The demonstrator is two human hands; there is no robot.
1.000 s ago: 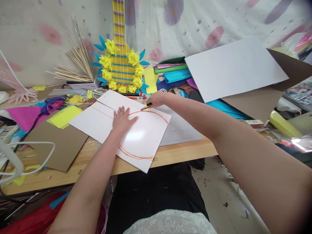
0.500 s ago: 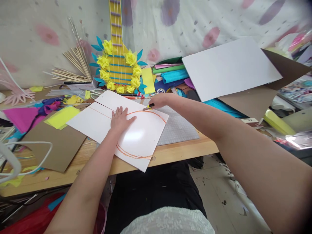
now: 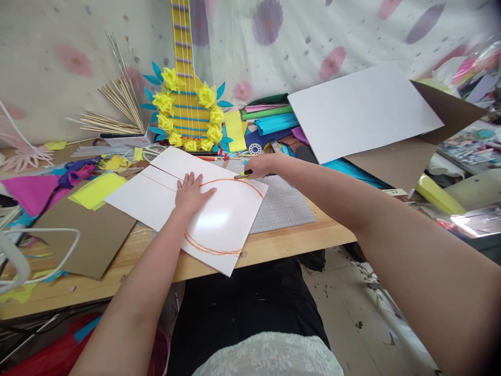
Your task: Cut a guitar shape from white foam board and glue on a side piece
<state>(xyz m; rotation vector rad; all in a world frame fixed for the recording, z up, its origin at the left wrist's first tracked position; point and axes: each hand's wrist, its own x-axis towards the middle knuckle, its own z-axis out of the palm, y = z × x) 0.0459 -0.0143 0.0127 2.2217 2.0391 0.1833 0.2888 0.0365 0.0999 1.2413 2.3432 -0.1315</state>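
A white board (image 3: 219,219) with orange curved lines drawn on it lies across the table's front edge, partly over a grey cutting mat (image 3: 287,206). A straight slit runs into its upper left part. Flat on the board, fingers spread, rests my left hand (image 3: 191,194). My right hand (image 3: 261,165) is closed around a utility knife (image 3: 243,175), whose blade is at the upper orange curve. Most of the knife's handle is hidden in the hand.
Behind stands a yellow paper guitar (image 3: 191,112) with yellow flowers. Bamboo sticks (image 3: 123,107) stand to its left. A brown board (image 3: 84,237) and yellow paper (image 3: 98,191) lie at left. Another white board (image 3: 364,112) leans over coloured paper rolls (image 3: 276,122) at right.
The knife in my right hand has moved a little to the right along the upper orange curve. My left hand stays on the board. The whole view has shifted slightly.
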